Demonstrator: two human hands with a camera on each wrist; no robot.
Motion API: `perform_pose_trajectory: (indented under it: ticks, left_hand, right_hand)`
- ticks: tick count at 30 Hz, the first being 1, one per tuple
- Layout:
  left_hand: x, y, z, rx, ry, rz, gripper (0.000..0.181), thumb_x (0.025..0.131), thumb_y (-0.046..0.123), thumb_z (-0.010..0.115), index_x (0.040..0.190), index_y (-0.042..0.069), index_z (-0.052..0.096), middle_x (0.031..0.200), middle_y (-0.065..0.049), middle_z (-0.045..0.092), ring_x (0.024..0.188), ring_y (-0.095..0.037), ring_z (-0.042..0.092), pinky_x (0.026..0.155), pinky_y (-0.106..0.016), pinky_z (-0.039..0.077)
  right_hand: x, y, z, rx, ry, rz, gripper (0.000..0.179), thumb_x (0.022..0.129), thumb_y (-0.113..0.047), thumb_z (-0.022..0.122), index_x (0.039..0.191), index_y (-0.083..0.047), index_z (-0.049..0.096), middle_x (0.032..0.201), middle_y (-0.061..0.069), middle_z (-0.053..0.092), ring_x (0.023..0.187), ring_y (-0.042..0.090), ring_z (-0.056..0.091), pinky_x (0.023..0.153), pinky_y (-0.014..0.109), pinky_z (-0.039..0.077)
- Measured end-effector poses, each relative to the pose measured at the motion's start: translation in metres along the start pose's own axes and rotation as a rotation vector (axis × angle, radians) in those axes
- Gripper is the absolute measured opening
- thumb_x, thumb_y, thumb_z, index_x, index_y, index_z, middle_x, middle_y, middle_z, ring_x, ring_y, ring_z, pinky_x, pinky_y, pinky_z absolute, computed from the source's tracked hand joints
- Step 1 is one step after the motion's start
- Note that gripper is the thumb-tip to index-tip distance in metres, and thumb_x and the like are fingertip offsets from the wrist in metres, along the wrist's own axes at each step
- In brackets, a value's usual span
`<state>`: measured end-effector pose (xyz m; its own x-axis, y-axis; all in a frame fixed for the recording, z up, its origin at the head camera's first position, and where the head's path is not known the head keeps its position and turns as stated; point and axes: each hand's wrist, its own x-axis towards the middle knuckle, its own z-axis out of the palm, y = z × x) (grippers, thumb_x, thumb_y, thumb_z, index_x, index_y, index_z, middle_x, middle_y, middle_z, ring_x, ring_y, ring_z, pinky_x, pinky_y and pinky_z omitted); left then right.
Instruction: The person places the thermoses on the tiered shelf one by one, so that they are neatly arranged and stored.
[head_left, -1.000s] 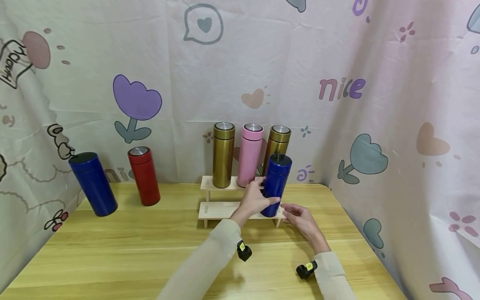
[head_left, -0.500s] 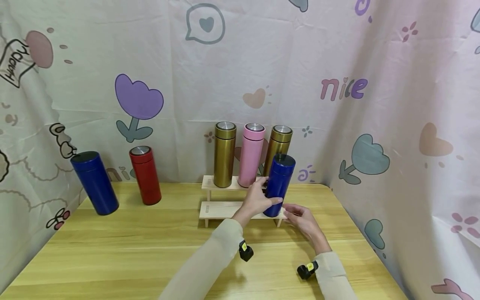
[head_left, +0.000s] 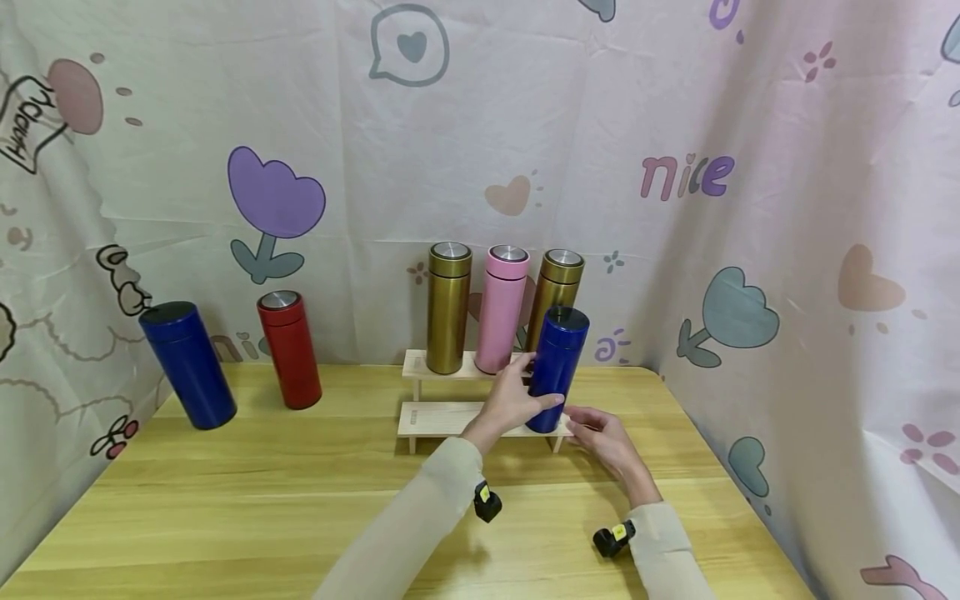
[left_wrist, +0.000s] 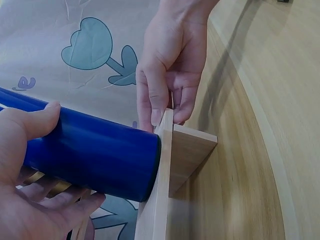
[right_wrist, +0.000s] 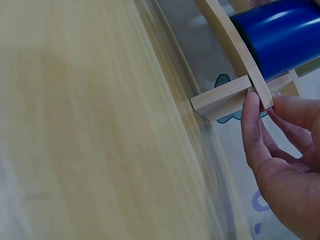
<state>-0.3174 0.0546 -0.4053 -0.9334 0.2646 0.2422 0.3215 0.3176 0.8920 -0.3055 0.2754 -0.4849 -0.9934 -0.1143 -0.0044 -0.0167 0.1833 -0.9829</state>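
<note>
A blue thermos flask (head_left: 557, 367) stands at the right end of the lower tier (head_left: 442, 417) of a small wooden display stand. My left hand (head_left: 510, 404) grips it from the left, thumb across the front and fingers behind, as the left wrist view shows. The flask's base meets the board there. My right hand (right_wrist: 287, 150) pinches the right end of that lower board (right_wrist: 245, 60) between thumb and fingers, close beside the flask. On the upper tier (head_left: 467, 367) stand a gold flask (head_left: 448, 317), a pink flask (head_left: 501, 321) and another gold flask (head_left: 553, 292), partly hidden.
To the left on the wooden table (head_left: 247, 500) are another blue flask (head_left: 189, 367) and a red flask (head_left: 291, 354). A patterned curtain (head_left: 420, 150) rises behind the table and along both sides.
The blue flask in my left hand has shifted very slightly to the right at its top. My right hand keeps its hold on the board's end.
</note>
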Motion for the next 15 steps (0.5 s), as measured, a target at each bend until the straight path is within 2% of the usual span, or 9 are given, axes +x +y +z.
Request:
perform_pose_trajectory:
  ticks: [5, 9, 15]
  left_hand:
    - [-0.0006, -0.0037, -0.0012, -0.003, -0.019, 0.004, 0.083, 0.085, 0.031, 0.086, 0.153, 0.010, 0.045, 0.147, -0.015, 0.060, 0.131, -0.036, 0.062, 0.109, -0.053, 0.052]
    - [-0.0011, -0.0075, -0.0019, 0.003, -0.040, 0.004, 0.082, 0.083, 0.025, 0.088, 0.153, 0.011, 0.046, 0.148, -0.014, 0.059, 0.130, -0.037, 0.063, 0.109, -0.052, 0.053]
    - [-0.0016, -0.0084, -0.0025, 0.008, -0.037, 0.036, 0.079, 0.082, 0.018, 0.088, 0.151, 0.013, 0.049, 0.144, -0.014, 0.062, 0.125, -0.038, 0.066, 0.105, -0.052, 0.056]
  right_hand:
    - [0.0001, -0.0006, 0.0005, 0.002, 0.006, 0.004, 0.044, 0.102, -0.007, 0.061, 0.143, 0.010, 0.053, 0.140, 0.029, 0.058, 0.096, 0.007, 0.071, 0.093, 0.033, 0.062]
    - [0.0001, -0.0002, 0.0005, 0.008, 0.008, 0.005, 0.044, 0.102, -0.006, 0.061, 0.142, 0.010, 0.053, 0.139, 0.030, 0.057, 0.095, 0.008, 0.070, 0.093, 0.033, 0.062]
    - [0.0006, 0.0008, -0.0003, 0.028, 0.000, 0.002, 0.044, 0.102, -0.004, 0.061, 0.142, 0.010, 0.053, 0.133, 0.024, 0.061, 0.096, 0.007, 0.070, 0.091, 0.029, 0.062]
